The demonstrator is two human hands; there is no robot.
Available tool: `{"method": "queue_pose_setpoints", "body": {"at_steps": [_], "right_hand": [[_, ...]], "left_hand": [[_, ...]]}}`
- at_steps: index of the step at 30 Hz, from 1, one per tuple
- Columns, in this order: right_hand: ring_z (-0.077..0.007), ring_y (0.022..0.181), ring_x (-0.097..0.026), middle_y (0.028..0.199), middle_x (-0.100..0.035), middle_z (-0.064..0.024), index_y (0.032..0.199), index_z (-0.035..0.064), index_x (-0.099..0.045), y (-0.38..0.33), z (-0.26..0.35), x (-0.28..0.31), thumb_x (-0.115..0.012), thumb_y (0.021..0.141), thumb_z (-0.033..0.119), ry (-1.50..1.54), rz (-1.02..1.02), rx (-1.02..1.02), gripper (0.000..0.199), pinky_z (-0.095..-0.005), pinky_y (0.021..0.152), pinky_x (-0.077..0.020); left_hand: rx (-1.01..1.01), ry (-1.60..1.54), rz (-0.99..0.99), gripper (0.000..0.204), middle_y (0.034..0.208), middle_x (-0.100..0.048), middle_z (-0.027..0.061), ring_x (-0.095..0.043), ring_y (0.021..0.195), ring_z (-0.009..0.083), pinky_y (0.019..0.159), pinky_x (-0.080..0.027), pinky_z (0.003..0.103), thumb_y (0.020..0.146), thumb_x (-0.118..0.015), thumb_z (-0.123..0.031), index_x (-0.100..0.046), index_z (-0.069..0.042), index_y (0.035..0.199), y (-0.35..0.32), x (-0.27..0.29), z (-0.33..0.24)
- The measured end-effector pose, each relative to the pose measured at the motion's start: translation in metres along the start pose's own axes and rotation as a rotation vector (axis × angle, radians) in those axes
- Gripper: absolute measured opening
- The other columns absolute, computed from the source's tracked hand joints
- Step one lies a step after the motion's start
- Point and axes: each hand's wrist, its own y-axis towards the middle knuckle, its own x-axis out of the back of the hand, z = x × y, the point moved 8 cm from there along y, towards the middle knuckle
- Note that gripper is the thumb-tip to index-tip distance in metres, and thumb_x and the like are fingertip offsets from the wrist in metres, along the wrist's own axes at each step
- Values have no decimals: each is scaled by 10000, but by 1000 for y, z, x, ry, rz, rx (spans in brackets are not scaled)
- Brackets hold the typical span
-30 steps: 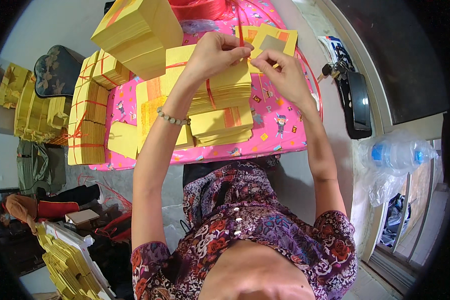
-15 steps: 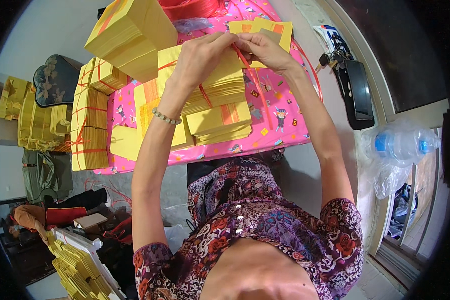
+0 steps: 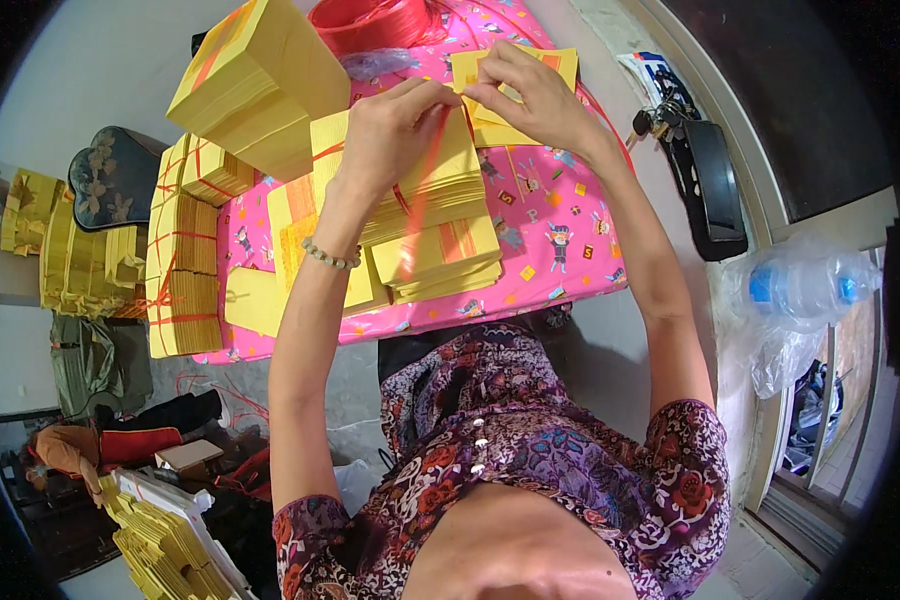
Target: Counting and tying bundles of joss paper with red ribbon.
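My left hand [image 3: 395, 135], with a beaded bracelet, is closed over the top of a stack of yellow paper [image 3: 450, 165]. A red plastic string [image 3: 432, 165] hangs from its fingers, down the stack's front. My right hand [image 3: 535, 98] meets the left fingertips, its thumb and fingers bent into a pinch. What lies between the right fingertips is too small to make out. Red string also wraps the stack at the left hand. Under it sits another yellow stack [image 3: 440, 258] with an orange patch. Loose yellow sheets [image 3: 560, 62] lie behind my right hand.
A tall yellow paper block [image 3: 270, 110] stands at the far left of the pink patterned table [image 3: 560, 275]. Tied yellow bundles [image 3: 183, 270] line the left edge. A red string coil [image 3: 375, 28] lies at the back. At right are keys [image 3: 660, 118] and a wrapped plastic bottle [image 3: 805, 285].
My right hand has turned, its fingers rising. The red string's hanging end has swung from right of the stack to across its front. The view has shifted slightly.
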Motion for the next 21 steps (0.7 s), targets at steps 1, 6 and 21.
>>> {"method": "queue_pose_setpoints", "body": {"at_steps": [1, 6, 21], "right_hand": [[-160, 720, -468, 754, -449, -64, 786, -3, -480, -3, -1, 1, -567, 915, 207, -2, -2, -2, 262, -309, 656, -391], [-127, 671, -457, 714, -459, -47, 780, -19, -490, -31, -28, -17, -580, 910, 188, 173, 56, -206, 260, -282, 627, -395], [-55, 708, -486, 726, -539, -4, 835, -11, -551, -58, -43, -50, -554, 926, 152, 422, 35, -518, 186, -243, 664, -435]], "left_hand": [[105, -96, 41, 98, 807, -654, 65, -647, 719, 216, 612, -515, 309, 781, -648, -24, -650, -59, 872, 0, 0, 4], [168, -179, 72, 81, 751, -631, 95, -624, 679, 222, 619, -493, 313, 756, -674, -48, -666, -40, 836, -1, 3, 12], [379, -673, 190, 104, 834, -637, 83, -643, 890, 136, 772, -519, 281, 918, -547, -68, -523, 31, 899, -6, -28, 24]]}}
